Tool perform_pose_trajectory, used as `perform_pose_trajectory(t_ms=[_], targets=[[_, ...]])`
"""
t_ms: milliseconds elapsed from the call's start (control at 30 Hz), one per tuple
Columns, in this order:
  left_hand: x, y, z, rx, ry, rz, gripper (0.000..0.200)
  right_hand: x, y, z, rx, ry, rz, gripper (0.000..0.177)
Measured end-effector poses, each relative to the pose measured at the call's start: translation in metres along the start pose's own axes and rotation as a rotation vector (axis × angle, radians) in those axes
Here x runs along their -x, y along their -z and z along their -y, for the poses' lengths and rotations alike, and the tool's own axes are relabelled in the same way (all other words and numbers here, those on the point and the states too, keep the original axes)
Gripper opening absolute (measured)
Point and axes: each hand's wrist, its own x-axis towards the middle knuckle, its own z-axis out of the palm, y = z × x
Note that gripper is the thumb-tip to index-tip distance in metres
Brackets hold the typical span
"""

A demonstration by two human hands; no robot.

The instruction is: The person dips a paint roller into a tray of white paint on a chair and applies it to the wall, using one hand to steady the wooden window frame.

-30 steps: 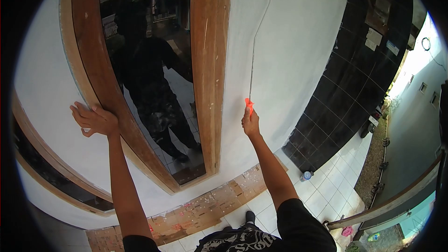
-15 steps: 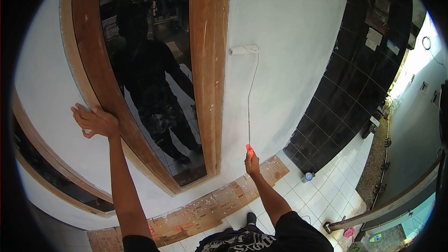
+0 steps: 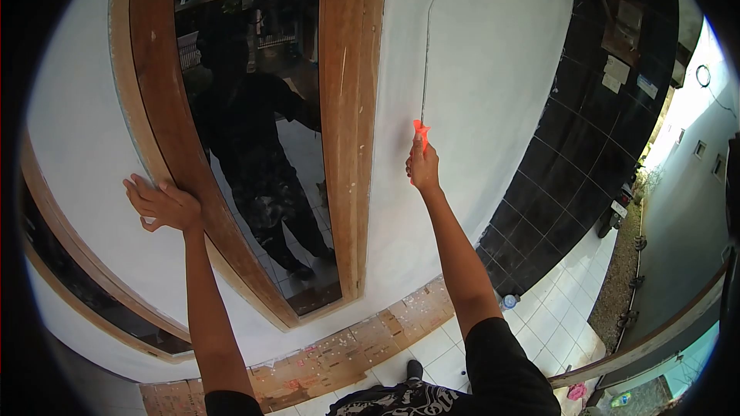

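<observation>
My right hand (image 3: 423,163) is wrapped round the orange handle of a paint roller (image 3: 421,129). Its thin wire shaft runs up along the white wall (image 3: 478,92) and out of view at the top, so the roller sleeve is hidden. On the other side, my left hand (image 3: 163,202) rests with fingers spread over the wall's white strip and the outer edge of the brown wooden frame (image 3: 158,108). Between the hands, the dark glass pane (image 3: 258,131) in that frame reflects a standing person.
Paint-spotted cardboard (image 3: 339,358) lies along the wall's foot on white floor tiles (image 3: 551,308). Black wall tiles (image 3: 574,146) border the white wall at right. A small blue-and-white container (image 3: 509,302) stands by them. A second window frame (image 3: 92,262) is at lower left.
My right hand has moved up the wall with the paint roller, and the roller sleeve has left the view at the top. My left hand stays beside the frame.
</observation>
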Motion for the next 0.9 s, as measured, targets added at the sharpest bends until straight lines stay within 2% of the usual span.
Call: perform_pose_trajectory(t_ms=[100,233,300,367,433,533,600,700,833,900], targets=[[0.002,0.000,0.000,-0.038,0.019,0.011,0.061,0.013,-0.008,-0.015,0.008,0.008,0.001,0.053],[0.001,-0.003,0.001,-0.024,0.003,-0.013,0.061,0.061,-0.009,-0.104,0.116,0.027,-0.008,0.062],[0.001,-0.003,0.001,-0.008,-0.005,-0.031,0.060,0.106,-0.003,-0.158,0.158,-0.011,-0.014,0.061],[0.000,-0.001,-0.001,0.027,-0.003,-0.037,0.061,0.168,0.002,-0.184,0.152,0.022,-0.043,0.058],[0.001,-0.001,0.000,0.016,0.000,-0.027,0.061,0.229,0.015,-0.237,0.194,0.005,0.011,0.060],[0.001,0.000,-0.001,0.004,0.010,-0.010,0.062,0.317,0.031,-0.275,0.236,-0.068,0.021,0.060],[0.001,0.000,-0.001,0.003,0.017,-0.001,0.062,0.341,0.035,-0.281,0.229,-0.100,0.030,0.061],[0.001,-0.002,0.001,-0.009,0.015,-0.001,0.062,0.347,0.038,-0.282,0.158,-0.204,0.049,0.054],[0.000,-0.003,0.001,0.022,-0.015,-0.043,0.062,0.261,0.026,-0.244,0.127,-0.138,0.002,0.057],[0.001,-0.003,0.001,0.023,-0.014,-0.042,0.062,0.204,0.016,-0.215,0.115,-0.028,0.012,0.065]])
